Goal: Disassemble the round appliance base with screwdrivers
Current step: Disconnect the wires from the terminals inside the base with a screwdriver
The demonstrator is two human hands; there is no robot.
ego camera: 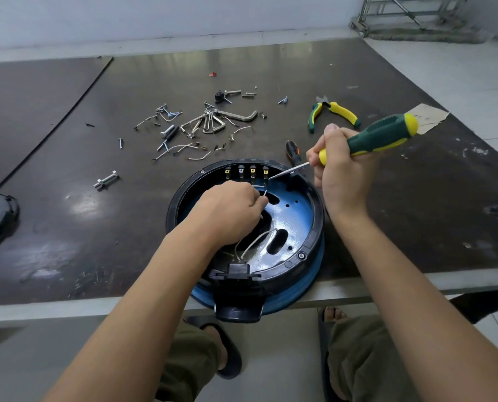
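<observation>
The right hand (343, 172) grips the green-and-yellow screwdriver (378, 134), with its tip at the terminal row (246, 172) just beyond the left hand (227, 210), which pinches a white wire (264, 195). The round base (317, 216) lies under both hands, overhanging the desk (68, 227) edge.

Green-yellow screwdriver (381, 134) angles into upturned round base (297, 216).

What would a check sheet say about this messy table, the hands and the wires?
Surface: dark scuffed table mat, shiny patches.
Job's things: round black-and-blue appliance base, overhanging the near edge; green-and-yellow screwdriver, tip at the terminals.
Clutter: loose screws and hex keys, green-and-yellow pliers, orange-black screwdriver.
Grippers: left hand pinches a thin white wire; right hand grips the green-and-yellow screwdriver.
Cables: looped white wires inside base.
Surroundings: metal frame by wall.
</observation>
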